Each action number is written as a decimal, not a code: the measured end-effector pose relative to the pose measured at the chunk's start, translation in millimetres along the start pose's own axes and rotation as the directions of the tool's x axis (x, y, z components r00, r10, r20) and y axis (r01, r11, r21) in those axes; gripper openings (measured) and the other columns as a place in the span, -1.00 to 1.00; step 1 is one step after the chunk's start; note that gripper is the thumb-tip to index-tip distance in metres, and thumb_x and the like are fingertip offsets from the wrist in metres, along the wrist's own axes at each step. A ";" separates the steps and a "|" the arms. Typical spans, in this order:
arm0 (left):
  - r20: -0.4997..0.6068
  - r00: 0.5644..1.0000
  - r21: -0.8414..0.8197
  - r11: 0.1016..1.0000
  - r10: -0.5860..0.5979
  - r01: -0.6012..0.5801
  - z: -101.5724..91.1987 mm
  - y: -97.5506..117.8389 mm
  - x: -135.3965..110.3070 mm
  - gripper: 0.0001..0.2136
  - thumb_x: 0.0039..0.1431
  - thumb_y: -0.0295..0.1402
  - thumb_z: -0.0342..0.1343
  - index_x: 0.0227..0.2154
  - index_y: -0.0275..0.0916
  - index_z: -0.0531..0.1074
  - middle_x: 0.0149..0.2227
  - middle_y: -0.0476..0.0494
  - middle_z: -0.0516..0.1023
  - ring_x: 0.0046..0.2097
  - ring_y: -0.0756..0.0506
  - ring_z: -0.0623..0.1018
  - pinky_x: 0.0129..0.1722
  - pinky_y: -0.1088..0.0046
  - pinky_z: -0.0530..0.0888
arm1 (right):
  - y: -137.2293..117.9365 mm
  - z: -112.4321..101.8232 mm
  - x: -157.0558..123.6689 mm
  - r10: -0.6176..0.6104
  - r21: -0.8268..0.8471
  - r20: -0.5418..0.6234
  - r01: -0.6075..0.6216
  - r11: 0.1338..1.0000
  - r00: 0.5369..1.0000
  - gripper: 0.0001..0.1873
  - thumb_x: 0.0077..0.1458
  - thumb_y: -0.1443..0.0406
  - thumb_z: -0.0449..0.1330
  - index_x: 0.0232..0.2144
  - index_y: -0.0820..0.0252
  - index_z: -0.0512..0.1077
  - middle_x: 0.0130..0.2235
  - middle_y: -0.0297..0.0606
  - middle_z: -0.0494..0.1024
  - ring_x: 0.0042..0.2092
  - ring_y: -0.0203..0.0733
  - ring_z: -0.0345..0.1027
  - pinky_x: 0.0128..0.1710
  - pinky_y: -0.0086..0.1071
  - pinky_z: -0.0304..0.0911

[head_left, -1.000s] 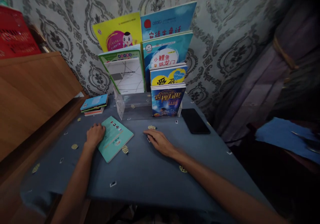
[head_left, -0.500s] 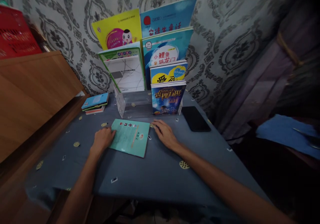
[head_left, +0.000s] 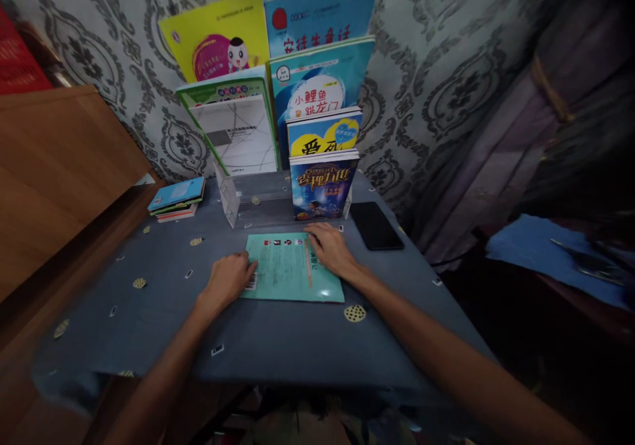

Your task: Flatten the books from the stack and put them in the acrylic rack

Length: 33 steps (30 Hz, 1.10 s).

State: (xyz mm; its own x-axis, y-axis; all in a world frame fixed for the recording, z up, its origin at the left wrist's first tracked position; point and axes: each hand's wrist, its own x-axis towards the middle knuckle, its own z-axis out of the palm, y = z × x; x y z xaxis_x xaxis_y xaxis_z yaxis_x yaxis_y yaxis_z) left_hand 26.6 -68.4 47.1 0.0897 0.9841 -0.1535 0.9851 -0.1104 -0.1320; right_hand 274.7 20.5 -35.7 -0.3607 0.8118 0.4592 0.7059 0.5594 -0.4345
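Observation:
A thin teal book (head_left: 282, 276) lies flat on the cloth-covered table, a row of small pictures along its far side and a barcode at its left. My left hand (head_left: 231, 278) is at the book's left edge, fingers curled and thumb side against it; its fingertips are partly hidden. Across the far right part of the cover rests my right hand (head_left: 331, 246), fingers stretched out and lying on the book. Just beyond it stands a clear plastic book rack (head_left: 262, 213) with several upright books, the dark blue one (head_left: 322, 190) in front.
A small stack of books (head_left: 177, 197) lies at the table's far left. A black phone or tablet (head_left: 377, 225) is right of the rack. Wooden furniture (head_left: 64, 161) borders the left side, and a curtain (head_left: 496, 147) hangs at the right. Patterned wallpaper backs the table.
The teal book has shifted right and turned to lie squarer to me. My left hand followed at its edge; my right hand went from beside the book onto its cover. The view shifted slightly.

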 end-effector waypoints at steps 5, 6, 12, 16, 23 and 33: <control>0.031 0.998 0.041 0.997 0.060 -0.061 -10.3 11.5 4.0 -0.60 0.44 -0.22 -0.19 -0.18 -0.29 0.54 -0.19 -0.36 0.64 -0.12 -0.28 0.64 -0.18 0.26 0.46 | -11.7 -17.4 1.9 0.038 -0.101 0.142 -0.024 0.995 0.989 -0.70 0.29 0.41 0.01 -0.09 0.20 0.53 -0.10 -0.09 0.61 -0.04 0.00 0.44 -0.02 -0.15 0.28; 0.013 0.998 0.060 0.997 0.054 -0.055 -11.8 14.1 6.0 -0.60 0.43 -0.22 -0.19 -0.18 -0.29 0.54 -0.20 -0.36 0.64 -0.13 -0.29 0.64 -0.18 0.24 0.47 | -14.2 -19.7 1.9 0.041 -0.114 0.161 -0.022 0.993 0.986 -0.71 0.30 0.41 0.01 -0.11 0.21 0.53 -0.11 -0.08 0.61 -0.04 0.01 0.44 -0.02 -0.15 0.28; -0.275 0.933 0.028 0.972 0.232 -0.233 -0.3 41.8 30.9 -0.74 0.40 -0.31 -0.10 -0.04 -0.27 0.44 -0.01 -0.30 0.55 0.03 -0.24 0.54 -0.06 0.25 0.47 | -25.9 -14.4 -2.5 -0.053 -0.108 0.164 0.072 0.992 0.985 -0.69 0.31 0.43 0.03 -0.03 0.25 0.51 0.09 0.00 0.54 0.15 0.03 0.37 0.15 -0.07 0.22; -0.360 0.873 -0.026 0.932 0.329 -0.362 23.5 58.1 51.5 -0.75 0.39 -0.39 -0.10 0.01 -0.27 0.41 0.06 -0.28 0.53 0.07 -0.20 0.52 0.11 0.18 0.40 | -26.4 -0.6 -7.2 -0.116 -0.085 0.168 0.132 0.988 0.979 -0.63 0.30 0.41 0.04 0.10 0.29 0.45 0.18 0.03 0.49 0.26 0.01 0.28 0.27 -0.03 0.11; -0.480 0.813 -0.043 0.917 0.329 -0.397 46.7 59.8 62.2 -0.74 0.39 -0.40 -0.10 0.02 -0.27 0.42 0.10 -0.31 0.52 0.10 -0.21 0.51 0.15 0.12 0.38 | -23.4 4.9 -8.3 -0.104 -0.067 0.218 0.121 0.990 0.970 -0.60 0.28 0.42 0.06 0.13 0.21 0.42 0.17 -0.03 0.51 0.24 -0.05 0.33 0.32 -0.04 0.07; -0.390 0.859 -0.086 0.916 0.331 -0.392 38.9 57.1 58.1 -0.67 0.40 -0.39 -0.14 0.09 -0.30 0.40 0.19 -0.33 0.47 0.19 -0.21 0.45 0.22 0.12 0.32 | -25.9 -4.5 -10.4 -0.100 -0.036 0.210 0.110 0.993 0.972 -0.60 0.30 0.41 0.01 0.12 0.20 0.45 0.20 -0.07 0.49 0.27 -0.05 0.31 0.32 0.01 0.12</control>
State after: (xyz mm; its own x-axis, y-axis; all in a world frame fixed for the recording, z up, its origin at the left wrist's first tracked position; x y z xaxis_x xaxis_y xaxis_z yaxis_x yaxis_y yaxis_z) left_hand 82.4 -23.0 -7.4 0.4607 0.8631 0.2067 0.8797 -0.4750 0.0231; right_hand 262.9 -3.2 -25.8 -0.5496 0.7688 0.3270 0.6834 0.6389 -0.3533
